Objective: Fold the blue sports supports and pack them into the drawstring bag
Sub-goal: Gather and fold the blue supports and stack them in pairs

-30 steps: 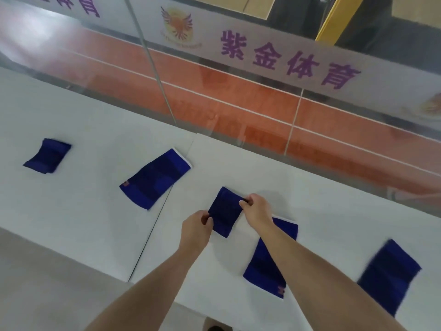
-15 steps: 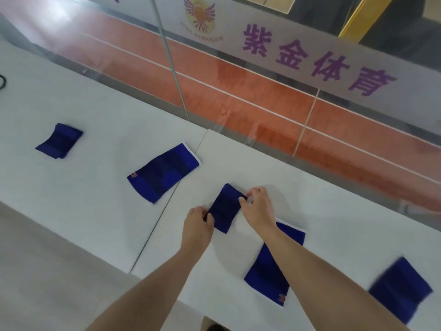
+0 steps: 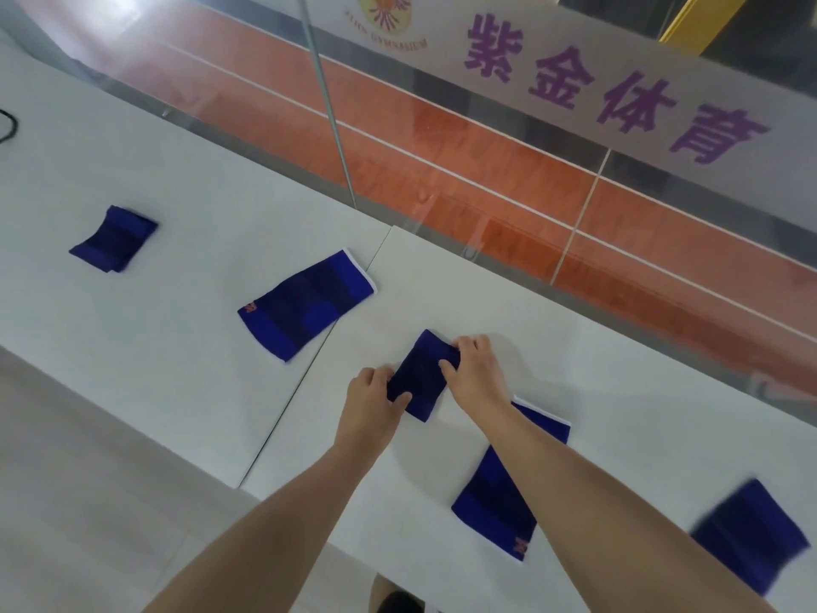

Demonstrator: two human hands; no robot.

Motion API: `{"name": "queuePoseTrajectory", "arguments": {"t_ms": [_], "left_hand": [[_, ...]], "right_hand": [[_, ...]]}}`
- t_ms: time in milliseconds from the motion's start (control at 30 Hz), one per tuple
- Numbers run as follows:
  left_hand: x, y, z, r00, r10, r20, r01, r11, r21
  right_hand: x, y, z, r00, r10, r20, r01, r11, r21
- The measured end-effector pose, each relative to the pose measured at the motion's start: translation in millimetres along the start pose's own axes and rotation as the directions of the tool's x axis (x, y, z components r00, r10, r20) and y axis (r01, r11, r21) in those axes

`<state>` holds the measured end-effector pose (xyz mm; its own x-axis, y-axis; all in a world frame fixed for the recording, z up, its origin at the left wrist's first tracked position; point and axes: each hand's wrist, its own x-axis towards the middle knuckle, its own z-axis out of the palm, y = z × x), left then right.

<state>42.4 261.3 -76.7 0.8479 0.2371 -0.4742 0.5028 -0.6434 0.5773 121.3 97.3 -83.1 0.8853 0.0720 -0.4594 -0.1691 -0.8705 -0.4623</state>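
White table (image 3: 619, 391): hands (image 3: 370, 398) (image 3: 476, 374) pinch folded support (image 3: 418, 378) edges.

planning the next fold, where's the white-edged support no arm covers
Head view, left of centre: the flat support lies across the table seam, between the small folded support at far left and the held support.

Your left grip (image 3: 371, 400) and right grip (image 3: 475, 373) pinch opposite edges of the small folded support (image 3: 418, 376), which lies on the white worktop (image 3: 132, 325). Your right forearm crosses over a flat support (image 3: 499, 502) nearer you. A blurred support (image 3: 751, 541) sits far right. To the left, an unfolded support (image 3: 307, 305) lies across the worktop seam, with a far folded support (image 3: 114, 239) beyond it.
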Motion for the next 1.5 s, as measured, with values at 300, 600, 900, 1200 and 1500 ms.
{"name": "queuePoseTrajectory", "arguments": {"t_ms": [300,600,900,1200,1500], "left_hand": [[-29,2,-19,0.996,-0.05,0.076,0.048,0.998,0.037],[8,-27,-140,0.999,0.017,0.029,-0.014,0.996,-0.093],[89,-159,-306,0.975,0.224,0.006,-0.222,0.967,0.127],[163,-267,-381,0.922,0.375,-0.094,-0.306,0.857,0.414],[235,-314,-423,0.885,0.463,0.039,-0.403,0.723,0.561]], "right_hand": [[-30,-13,-4,0.995,0.045,0.093,-0.054,0.995,0.089],[-5,-123,-8,1.0,0.003,-0.027,0.003,0.977,0.215],[34,-321,85,1.0,-0.012,-0.022,0.017,0.961,0.275],[92,-428,166,1.0,0.006,-0.001,-0.006,0.965,0.262],[140,-457,182,0.998,0.047,-0.05,-0.033,0.971,0.238]]}}
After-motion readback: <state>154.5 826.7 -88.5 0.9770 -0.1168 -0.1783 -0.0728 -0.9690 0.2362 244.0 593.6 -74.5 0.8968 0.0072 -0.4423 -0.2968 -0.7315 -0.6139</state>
